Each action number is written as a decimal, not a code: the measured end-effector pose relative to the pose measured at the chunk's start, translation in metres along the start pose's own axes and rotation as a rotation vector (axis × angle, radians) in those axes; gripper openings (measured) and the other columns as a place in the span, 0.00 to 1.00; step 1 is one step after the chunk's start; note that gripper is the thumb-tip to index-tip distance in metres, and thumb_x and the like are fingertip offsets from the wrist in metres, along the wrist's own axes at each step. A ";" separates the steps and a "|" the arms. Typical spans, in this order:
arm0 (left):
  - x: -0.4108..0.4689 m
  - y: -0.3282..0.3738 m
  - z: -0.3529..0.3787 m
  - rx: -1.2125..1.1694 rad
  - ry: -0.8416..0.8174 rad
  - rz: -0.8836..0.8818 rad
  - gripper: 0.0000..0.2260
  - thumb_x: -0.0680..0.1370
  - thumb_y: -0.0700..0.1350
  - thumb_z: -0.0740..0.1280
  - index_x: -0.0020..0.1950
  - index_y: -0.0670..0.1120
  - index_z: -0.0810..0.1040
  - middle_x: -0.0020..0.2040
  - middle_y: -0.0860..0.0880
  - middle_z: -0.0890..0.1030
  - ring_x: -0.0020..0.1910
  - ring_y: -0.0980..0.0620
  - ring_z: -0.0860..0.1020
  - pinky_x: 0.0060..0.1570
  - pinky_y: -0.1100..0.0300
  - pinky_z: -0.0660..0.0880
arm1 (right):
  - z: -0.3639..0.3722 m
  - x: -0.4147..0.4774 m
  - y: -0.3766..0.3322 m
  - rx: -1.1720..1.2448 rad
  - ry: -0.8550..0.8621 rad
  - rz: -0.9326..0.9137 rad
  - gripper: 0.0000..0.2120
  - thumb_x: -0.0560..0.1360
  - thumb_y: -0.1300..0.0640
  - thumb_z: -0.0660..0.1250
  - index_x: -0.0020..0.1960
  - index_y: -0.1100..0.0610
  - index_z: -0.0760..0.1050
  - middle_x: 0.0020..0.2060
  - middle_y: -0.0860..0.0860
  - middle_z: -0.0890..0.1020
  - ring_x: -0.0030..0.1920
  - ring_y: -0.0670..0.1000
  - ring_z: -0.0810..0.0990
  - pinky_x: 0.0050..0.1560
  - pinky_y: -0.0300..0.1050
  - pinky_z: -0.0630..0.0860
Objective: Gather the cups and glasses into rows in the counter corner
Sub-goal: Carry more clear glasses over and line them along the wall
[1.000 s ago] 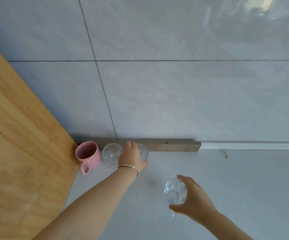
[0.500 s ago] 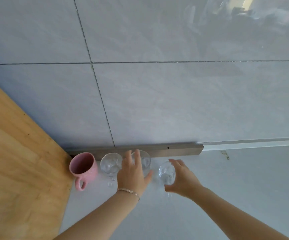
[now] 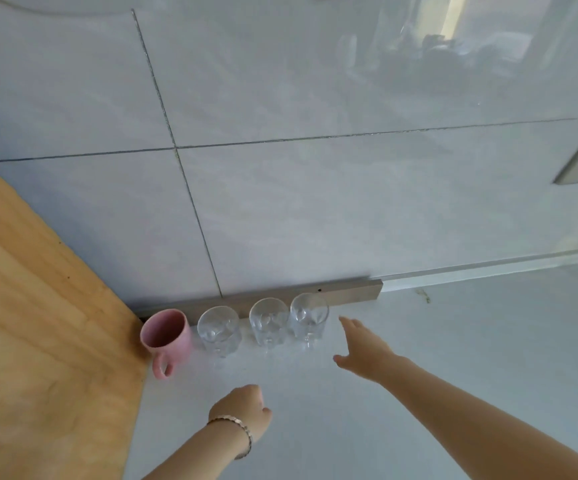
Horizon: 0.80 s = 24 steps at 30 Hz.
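pale counter [image 3: 419, 341], glossy tiled wall [image 3: 315, 202] behind, wood panel [image 3: 38, 341] at 9 o'clock. mug [image 3: 167, 336] and three glasses [image 3: 269, 321] stand in a row along the metal strip [image 3: 349, 293] in the corner. right hand [image 3: 367, 351] spread, empty, at 3 o'clock of the row. left hand [image 3: 242, 408] loosely curled, empty, at 6 o'clock. bare counter stretches toward 3 o'clock.

In the counter [image 3: 419, 393] corner, a mug [image 3: 168, 336] stands leftmost, three glasses [image 3: 269, 322] rowed rightward along the wall [image 3: 315, 202].

Beside my matt pink ceramic mug [image 3: 167, 336], three clear cut-glass tumblers [image 3: 269, 320] glint; behind it, glossy grey wall tiles [image 3: 315, 209].
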<state>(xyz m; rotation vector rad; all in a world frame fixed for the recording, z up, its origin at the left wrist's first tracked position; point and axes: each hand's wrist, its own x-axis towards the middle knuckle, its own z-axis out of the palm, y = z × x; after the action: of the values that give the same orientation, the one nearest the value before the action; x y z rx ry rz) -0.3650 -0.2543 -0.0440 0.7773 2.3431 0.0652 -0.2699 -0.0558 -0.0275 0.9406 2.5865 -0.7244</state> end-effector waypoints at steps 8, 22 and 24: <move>-0.012 0.126 0.017 0.058 -0.050 0.246 0.15 0.76 0.43 0.58 0.30 0.55 0.61 0.41 0.52 0.71 0.44 0.50 0.69 0.40 0.63 0.67 | -0.041 -0.104 0.121 -0.177 -0.304 0.171 0.24 0.76 0.50 0.62 0.70 0.54 0.65 0.67 0.51 0.73 0.68 0.52 0.70 0.67 0.50 0.67; -0.095 0.526 0.167 0.198 0.041 0.574 0.09 0.76 0.46 0.59 0.36 0.55 0.68 0.47 0.54 0.76 0.49 0.50 0.78 0.49 0.60 0.73 | -0.130 -0.342 0.536 0.015 0.012 0.522 0.18 0.76 0.53 0.59 0.66 0.54 0.69 0.65 0.52 0.74 0.65 0.54 0.71 0.62 0.45 0.69; -0.107 0.567 0.185 0.252 0.049 0.585 0.04 0.76 0.47 0.59 0.42 0.55 0.69 0.52 0.53 0.78 0.48 0.51 0.76 0.46 0.62 0.70 | -0.135 -0.368 0.583 0.043 0.034 0.562 0.18 0.76 0.54 0.59 0.66 0.53 0.69 0.64 0.52 0.74 0.64 0.54 0.72 0.61 0.44 0.69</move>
<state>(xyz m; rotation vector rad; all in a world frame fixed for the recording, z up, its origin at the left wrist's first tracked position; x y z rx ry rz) 0.1039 0.1250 0.0097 1.5813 2.1150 0.0405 0.3761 0.2137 0.0350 1.6045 2.1640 -0.6026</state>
